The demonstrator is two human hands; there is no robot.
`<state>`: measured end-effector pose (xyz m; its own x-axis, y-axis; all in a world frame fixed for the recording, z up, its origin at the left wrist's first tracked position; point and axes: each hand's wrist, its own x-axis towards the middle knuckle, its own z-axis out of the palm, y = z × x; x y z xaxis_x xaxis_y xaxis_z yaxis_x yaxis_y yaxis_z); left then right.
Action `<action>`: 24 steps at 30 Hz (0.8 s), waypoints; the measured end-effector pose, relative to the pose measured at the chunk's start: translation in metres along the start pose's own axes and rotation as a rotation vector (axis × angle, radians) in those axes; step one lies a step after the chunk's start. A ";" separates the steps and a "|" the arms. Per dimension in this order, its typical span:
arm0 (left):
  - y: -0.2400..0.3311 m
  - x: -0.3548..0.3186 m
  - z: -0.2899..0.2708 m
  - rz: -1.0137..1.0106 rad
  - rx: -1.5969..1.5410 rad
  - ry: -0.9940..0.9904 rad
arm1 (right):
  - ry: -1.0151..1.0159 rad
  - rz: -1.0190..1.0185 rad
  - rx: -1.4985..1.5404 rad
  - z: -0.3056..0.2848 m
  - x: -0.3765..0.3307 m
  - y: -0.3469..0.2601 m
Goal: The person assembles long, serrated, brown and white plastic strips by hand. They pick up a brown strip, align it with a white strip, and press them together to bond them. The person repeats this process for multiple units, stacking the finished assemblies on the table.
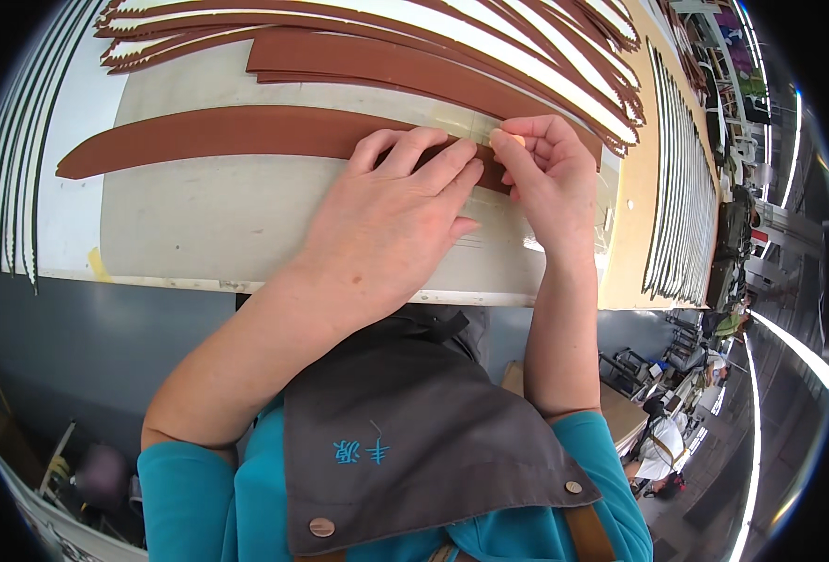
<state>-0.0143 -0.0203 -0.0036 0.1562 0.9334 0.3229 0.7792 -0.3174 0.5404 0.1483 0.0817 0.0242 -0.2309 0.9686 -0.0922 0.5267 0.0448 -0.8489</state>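
My left grip (391,201) lies open on the brown strip (218,131) atop the tabletop (208,211) — my right grip (559,173) pinches a small orange piece (519,140) near its right end. This strip seems unfinished; whether the stacked strips (367,61) beyond are done, I can't tell.

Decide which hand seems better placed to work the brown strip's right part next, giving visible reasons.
Probably the right hand: it is at that part, thumb and forefinger together. The left hand lies across the brown strip, apparently steadying it.
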 end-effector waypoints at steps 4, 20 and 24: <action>0.000 0.000 -0.001 -0.012 -0.020 0.002 | -0.024 0.007 -0.020 0.002 0.000 -0.002; -0.001 -0.001 0.001 -0.019 -0.011 0.005 | 0.014 -0.049 -0.056 0.010 0.001 0.005; 0.000 0.000 0.002 -0.015 -0.017 0.014 | 0.037 -0.065 -0.039 0.012 0.001 0.008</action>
<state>-0.0136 -0.0203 -0.0052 0.1355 0.9358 0.3254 0.7713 -0.3057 0.5582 0.1429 0.0798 0.0113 -0.2361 0.9716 -0.0178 0.5432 0.1168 -0.8314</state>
